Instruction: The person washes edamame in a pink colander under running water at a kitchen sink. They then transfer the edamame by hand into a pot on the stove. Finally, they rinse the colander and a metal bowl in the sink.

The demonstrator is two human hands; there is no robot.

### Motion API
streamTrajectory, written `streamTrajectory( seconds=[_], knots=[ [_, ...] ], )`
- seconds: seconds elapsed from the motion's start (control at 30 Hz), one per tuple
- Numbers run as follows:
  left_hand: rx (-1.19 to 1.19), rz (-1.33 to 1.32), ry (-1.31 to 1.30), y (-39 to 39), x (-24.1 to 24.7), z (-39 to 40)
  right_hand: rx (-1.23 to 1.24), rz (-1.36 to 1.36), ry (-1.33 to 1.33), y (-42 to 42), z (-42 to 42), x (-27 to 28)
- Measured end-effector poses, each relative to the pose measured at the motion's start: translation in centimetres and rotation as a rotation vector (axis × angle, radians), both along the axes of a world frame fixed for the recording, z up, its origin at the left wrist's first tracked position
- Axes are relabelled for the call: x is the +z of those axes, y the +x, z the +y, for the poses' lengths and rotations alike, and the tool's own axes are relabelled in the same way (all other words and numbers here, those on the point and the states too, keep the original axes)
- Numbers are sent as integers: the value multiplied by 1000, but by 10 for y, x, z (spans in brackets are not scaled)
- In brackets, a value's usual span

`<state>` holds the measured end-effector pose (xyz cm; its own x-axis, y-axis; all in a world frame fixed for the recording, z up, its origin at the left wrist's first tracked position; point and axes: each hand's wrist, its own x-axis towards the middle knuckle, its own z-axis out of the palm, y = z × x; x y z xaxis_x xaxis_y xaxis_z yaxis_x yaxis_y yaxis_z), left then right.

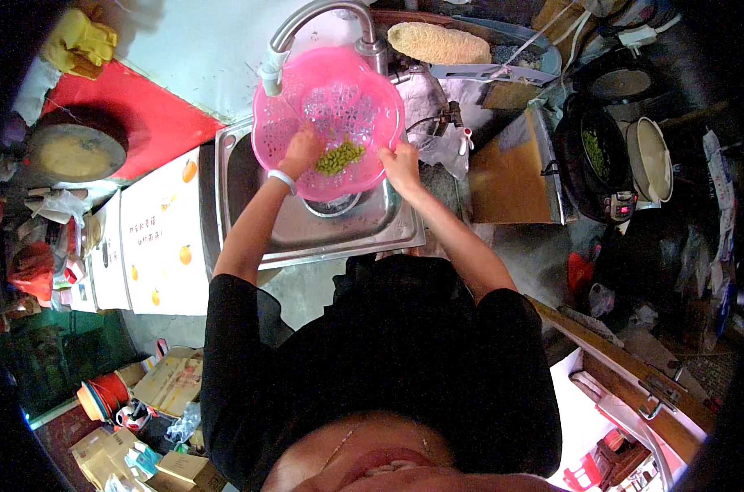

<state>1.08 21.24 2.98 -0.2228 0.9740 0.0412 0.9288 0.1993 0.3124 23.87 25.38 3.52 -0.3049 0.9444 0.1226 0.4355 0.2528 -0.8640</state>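
Observation:
A pink plastic colander [372, 104] with a wavy rim is held over the stainless steel sink [341, 237], under the curved faucet [322, 9]. A small heap of shelled green beans [341, 157] lies in its lower part. My right hand [401, 165] grips the colander's right rim. My left hand [303, 150], with a pale band at the wrist, reaches inside the colander just left of the beans. Its fingertips are too blurred to show whether they hold anything. Below the colander, a round metal rim [332, 209] shows partly in the sink.
A dried loofah [439, 43] rests on a grey-blue tray behind the sink. To the right stands an open black rice cooker [593, 154] with green pieces inside. A round wooden chopping board [80, 150] and yellow gloves [80, 43] are at left; cardboard boxes [169, 381] lie lower left.

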Motion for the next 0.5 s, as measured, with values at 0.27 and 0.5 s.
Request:
streamTrajectory(
  seconds=[0.27,0.5],
  knots=[
    [104,-190,109,4,6,23,27,24,-25,-8,4,-1],
    [-215,-227,70,32,16,15,107,0,-69,-26,9,15]
  ],
)
